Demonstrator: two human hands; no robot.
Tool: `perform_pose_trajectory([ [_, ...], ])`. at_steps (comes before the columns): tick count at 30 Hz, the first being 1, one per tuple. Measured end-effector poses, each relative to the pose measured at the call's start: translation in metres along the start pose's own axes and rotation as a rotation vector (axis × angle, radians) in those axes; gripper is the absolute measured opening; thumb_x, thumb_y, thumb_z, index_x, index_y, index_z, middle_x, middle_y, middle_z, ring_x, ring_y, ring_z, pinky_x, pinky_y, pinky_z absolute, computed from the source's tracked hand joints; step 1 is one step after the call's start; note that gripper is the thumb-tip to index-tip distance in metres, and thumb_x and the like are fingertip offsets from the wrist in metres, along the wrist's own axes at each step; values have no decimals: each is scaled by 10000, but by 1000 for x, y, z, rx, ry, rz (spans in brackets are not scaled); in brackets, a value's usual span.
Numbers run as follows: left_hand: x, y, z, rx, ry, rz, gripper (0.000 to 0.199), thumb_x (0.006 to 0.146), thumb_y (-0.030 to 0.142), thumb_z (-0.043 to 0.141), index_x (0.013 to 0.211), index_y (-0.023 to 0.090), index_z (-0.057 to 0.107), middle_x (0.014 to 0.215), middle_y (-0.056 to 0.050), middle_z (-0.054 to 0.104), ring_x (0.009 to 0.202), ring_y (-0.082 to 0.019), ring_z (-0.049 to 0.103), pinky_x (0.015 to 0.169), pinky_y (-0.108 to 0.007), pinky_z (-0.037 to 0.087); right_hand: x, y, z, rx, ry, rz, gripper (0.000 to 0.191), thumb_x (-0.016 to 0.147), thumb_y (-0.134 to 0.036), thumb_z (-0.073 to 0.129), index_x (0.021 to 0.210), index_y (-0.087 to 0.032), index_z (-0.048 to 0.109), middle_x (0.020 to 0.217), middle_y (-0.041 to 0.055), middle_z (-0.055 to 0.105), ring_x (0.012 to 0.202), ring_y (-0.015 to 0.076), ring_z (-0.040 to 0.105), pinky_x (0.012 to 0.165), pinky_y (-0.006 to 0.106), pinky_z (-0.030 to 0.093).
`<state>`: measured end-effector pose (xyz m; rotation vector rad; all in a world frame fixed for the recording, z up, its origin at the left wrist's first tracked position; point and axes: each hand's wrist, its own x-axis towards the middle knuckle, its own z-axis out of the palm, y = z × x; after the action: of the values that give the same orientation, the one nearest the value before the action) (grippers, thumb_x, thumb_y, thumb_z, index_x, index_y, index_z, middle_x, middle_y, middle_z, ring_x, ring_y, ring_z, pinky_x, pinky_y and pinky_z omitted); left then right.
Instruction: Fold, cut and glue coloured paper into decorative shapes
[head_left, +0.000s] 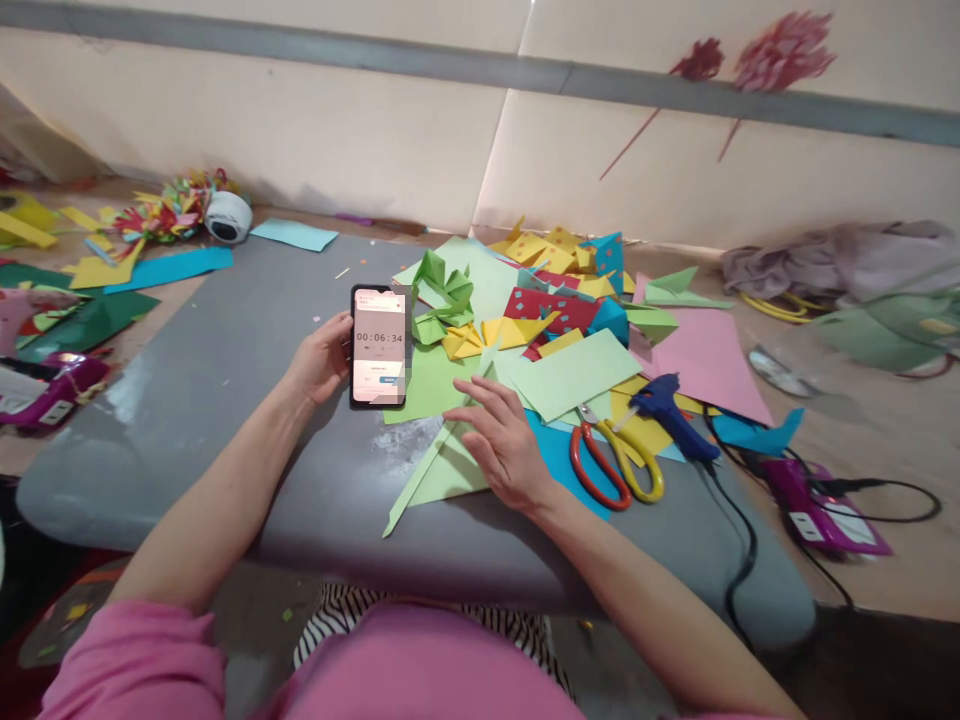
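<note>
My left hand (325, 360) holds a phone (379, 350) upright by its left edge, its screen showing 00:06:34. Fingers apart, my right hand (499, 435) hovers over or rests on light green paper (450, 468); contact is hard to tell. A thin folded green strip (420, 480) runs beneath its fingertips. Right of that hand lie scissors (611, 460) with one red and one yellow handle, and a blue glue gun (679, 415). Behind are folded green pieces (442, 295), yellow pieces (499, 333) and a dotted red piece (551, 310).
The grey table (202, 400) has rounded front corners. A black cord (739, 520) trails off its right side. Purple power strips (825, 510) sit at the right and left. A white roll (228, 217) and colourful paper fringe (169, 210) are at the back left.
</note>
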<state>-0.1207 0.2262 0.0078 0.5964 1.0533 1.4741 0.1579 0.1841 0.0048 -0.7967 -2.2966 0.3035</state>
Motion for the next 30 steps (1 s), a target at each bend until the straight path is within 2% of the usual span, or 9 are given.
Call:
perform_pose_trajectory([
  [9, -3, 2, 4, 19, -23, -8, 149, 795, 302, 702, 918, 219, 698, 783, 21, 660, 654, -117, 579, 610, -240, 470, 0, -1, -3, 12, -19, -3, 469, 1067, -473, 341, 1104, -196, 718, 1375, 132, 640, 1386, 270, 478, 1131, 480, 431],
  [18, -7, 1, 12, 25, -4, -6, 52, 820, 241, 673, 853, 206, 692, 761, 12, 643, 671, -131, 578, 593, -241, 449, -2, -2, -3, 31, -58, -32, 451, 1064, -464, 360, 1120, -182, 707, 1395, 139, 625, 1397, 273, 469, 1144, 460, 420],
  [23, -6, -2, 12, -9, 32, -3, 57, 833, 210, 654, 866, 199, 698, 804, -1, 663, 746, -140, 612, 665, -250, 504, -1, -3, -1, 21, -63, -20, 441, 1070, -456, 348, 1122, -191, 696, 1393, 130, 626, 1393, 267, 468, 1138, 474, 421],
  [30, -7, -4, 13, -43, 10, 14, 41, 831, 229, 682, 854, 195, 678, 825, -5, 671, 780, -145, 625, 696, -250, 533, -2, -4, 0, 3, -76, 22, 454, 1069, -478, 330, 1121, -219, 700, 1388, 111, 635, 1386, 268, 478, 1132, 492, 424],
])
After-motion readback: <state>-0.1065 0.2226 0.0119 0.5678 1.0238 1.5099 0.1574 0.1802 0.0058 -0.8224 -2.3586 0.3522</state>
